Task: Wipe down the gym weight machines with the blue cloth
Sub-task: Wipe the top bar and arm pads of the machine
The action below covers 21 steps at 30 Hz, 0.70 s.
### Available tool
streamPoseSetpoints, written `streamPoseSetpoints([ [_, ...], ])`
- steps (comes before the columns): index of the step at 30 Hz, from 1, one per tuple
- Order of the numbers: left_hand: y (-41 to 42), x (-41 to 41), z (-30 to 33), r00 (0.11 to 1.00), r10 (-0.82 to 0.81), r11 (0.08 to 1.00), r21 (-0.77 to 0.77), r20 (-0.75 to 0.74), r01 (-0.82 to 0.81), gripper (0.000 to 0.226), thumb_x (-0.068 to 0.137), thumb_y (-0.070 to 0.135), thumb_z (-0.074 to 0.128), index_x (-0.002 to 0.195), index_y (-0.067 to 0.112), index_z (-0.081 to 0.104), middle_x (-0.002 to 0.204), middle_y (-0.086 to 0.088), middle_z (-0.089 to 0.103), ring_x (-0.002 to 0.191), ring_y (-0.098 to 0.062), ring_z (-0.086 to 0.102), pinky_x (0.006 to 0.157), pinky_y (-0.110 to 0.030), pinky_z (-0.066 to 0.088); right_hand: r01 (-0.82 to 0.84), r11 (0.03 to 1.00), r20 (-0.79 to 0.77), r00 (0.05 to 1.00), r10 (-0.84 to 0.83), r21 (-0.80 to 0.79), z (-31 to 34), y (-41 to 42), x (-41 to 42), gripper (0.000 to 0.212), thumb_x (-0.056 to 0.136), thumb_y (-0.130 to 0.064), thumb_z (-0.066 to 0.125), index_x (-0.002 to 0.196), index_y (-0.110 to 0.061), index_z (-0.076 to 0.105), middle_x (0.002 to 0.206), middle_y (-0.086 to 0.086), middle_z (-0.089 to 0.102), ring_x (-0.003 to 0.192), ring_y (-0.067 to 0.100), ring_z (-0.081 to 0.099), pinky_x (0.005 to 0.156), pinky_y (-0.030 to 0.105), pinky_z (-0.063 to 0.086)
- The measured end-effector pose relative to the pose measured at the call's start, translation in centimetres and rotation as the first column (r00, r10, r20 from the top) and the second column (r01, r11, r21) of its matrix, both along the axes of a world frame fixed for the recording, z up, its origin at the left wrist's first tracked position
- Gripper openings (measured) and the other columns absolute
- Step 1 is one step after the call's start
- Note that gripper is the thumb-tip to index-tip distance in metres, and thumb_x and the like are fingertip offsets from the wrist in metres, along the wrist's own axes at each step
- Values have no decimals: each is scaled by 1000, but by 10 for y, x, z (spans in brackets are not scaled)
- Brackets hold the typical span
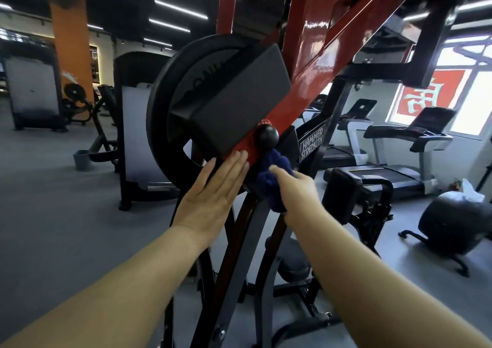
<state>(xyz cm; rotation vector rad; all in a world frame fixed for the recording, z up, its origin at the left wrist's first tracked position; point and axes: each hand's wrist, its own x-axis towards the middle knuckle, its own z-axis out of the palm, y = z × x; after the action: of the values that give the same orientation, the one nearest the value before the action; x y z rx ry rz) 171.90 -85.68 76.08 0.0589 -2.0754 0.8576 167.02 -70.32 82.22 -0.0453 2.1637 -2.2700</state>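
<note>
My left hand (213, 188) lies flat with fingers straight against the lower end of the red arm (311, 81) of the weight machine, fingertips touching the red metal just below the black foam pad (239, 100) and holding nothing. My right hand (295, 196) has the blue cloth (269, 177) bunched in its grip and pressed to the machine just below the round black knob (267, 136); the hand is motion-blurred, so I can only say the fingers seem curled round the cloth, with the thumb lying over its front. The cloth sits just right of my left fingertips, against the dark bracket under the knob. Left of the knob and behind the foam pad hangs a large black weight plate (165, 102), its rim reaching down beside my left hand. Right of the knob, a black plate on the frame reads "HAMMER STRENGTH" (312, 142). Farther right of the knob stand treadmills (404, 145) near a bright window (468, 89), and a black exercise ball (452, 225) lies on the grey floor (66, 214). Far left of the knob is an orange pillar (72, 52), with a small grey bin (82, 159) on the floor nearer to it.
</note>
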Motion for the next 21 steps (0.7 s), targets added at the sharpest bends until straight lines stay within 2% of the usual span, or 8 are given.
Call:
streamPoseSetpoints([
  [2,-4,4,4,1000,10,999,-32,23,-9,72,88,10,19,150,-1,-17,158,-19,-23,147,-30,-19,114,-51,-22,38,999,12,999,-37,-38,21,8,-12,11,91,-17,65,81,-13,62,62,3,56,52,17,53,35,16,39],
  [6,-3,10,8,998,8,999,-41,60,-5,75,82,3,13,147,-1,-24,155,-19,-32,143,-31,-29,109,-51,-30,182,976,-63,980,-190,-119,65,21,-40,16,80,-20,66,71,-15,55,73,3,57,65,22,60,44,25,43],
  [10,-7,8,7,1000,-5,997,-72,9,6,74,88,13,21,151,-1,-15,158,-20,-21,147,-32,-20,115,-50,-21,193,965,-281,950,-138,179,17,0,-9,17,73,-32,68,81,-19,61,80,6,67,77,27,66,66,38,54],
  [12,-11,9,7,1000,-15,996,-83,20,17,73,88,14,20,151,-1,-15,158,-20,-22,147,-32,-21,115,-50,-23,142,963,-290,954,-72,228,9,0,-1,23,69,-40,68,79,-20,63,80,5,69,78,26,67,69,43,58],
  [14,-13,10,10,998,-2,996,-89,57,7,75,86,11,18,150,0,-20,157,-19,-27,145,-31,-27,112,-48,-27,215,957,-308,940,-148,194,28,7,-20,32,58,-47,63,76,-21,67,75,8,71,76,31,69,72,52,59],
  [17,-9,12,12,995,1,998,-56,97,5,75,81,5,10,147,0,-26,154,-19,-34,140,-31,-35,108,-48,-32,320,933,-364,899,-244,163,59,10,-35,24,73,-37,61,84,-17,70,81,5,71,81,27,68,77,42,58],
  [19,-6,13,11,995,10,998,-60,100,-3,74,81,6,8,146,-1,-27,153,-20,-36,140,-32,-34,109,-49,-31,366,912,-426,866,-260,187,48,-1,-20,19,82,-30,62,94,-16,67,84,1,67,81,20,63,72,30,48],
  [21,-7,11,10,998,-6,997,-74,57,10,74,88,13,17,148,-1,-24,154,-20,-32,142,-32,-30,112,-49,-26,316,932,-390,892,-230,174,22,-12,3,13,86,-29,63,95,-20,63,84,-3,64,76,15,59,66,28,43],
])
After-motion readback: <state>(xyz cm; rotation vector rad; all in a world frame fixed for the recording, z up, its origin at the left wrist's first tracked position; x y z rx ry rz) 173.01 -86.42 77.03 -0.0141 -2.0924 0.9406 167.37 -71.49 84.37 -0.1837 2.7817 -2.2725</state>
